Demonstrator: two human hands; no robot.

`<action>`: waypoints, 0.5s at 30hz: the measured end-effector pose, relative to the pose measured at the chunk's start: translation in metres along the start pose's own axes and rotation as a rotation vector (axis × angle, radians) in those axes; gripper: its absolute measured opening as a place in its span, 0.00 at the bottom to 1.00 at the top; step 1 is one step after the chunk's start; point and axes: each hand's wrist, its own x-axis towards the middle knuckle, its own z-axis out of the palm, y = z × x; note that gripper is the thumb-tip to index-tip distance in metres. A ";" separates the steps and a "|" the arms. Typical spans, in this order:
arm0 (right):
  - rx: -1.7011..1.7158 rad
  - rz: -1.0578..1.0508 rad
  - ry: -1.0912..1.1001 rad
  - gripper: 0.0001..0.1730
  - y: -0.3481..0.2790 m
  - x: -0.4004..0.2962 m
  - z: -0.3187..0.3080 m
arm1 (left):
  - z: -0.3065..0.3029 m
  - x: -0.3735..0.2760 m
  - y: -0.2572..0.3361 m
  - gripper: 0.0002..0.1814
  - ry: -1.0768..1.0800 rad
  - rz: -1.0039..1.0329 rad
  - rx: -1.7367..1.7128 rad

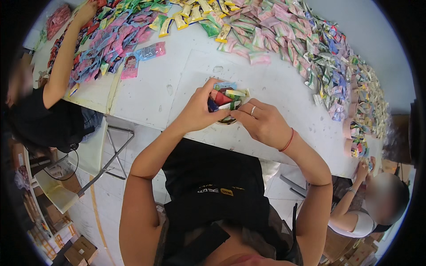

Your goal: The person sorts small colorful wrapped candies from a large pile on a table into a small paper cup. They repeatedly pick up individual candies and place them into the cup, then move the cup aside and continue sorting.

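Note:
A bundle of small wrapped sweets (pixel 221 98) stands above the table in front of me, with red, green, white and dark blue wrappers on top. My left hand (pixel 199 109) is curled around its left side, thumb across the near edge. My right hand (pixel 263 121), with a ring on one finger, has its fingertips against the lower right edge, close to the left thumb. Below the sweets shows the curved gold rim (pixel 227 123) of a round container; its wall is mostly hidden by my hands.
Heaps of yellow packets (pixel 196 13), pink-and-green packets (pixel 266 30) and pink-and-blue packets (pixel 113 43) line the far side of the white table (pixel 146 93). Filled pink round containers (pixel 348 129) stand at right. Co-workers' arms (pixel 65 63) reach in at left and right. A folding chair (pixel 90 156) stands at left.

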 end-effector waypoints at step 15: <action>-0.546 0.085 -0.200 0.14 0.168 0.126 0.043 | 0.010 -0.006 -0.002 0.31 0.062 -0.064 0.237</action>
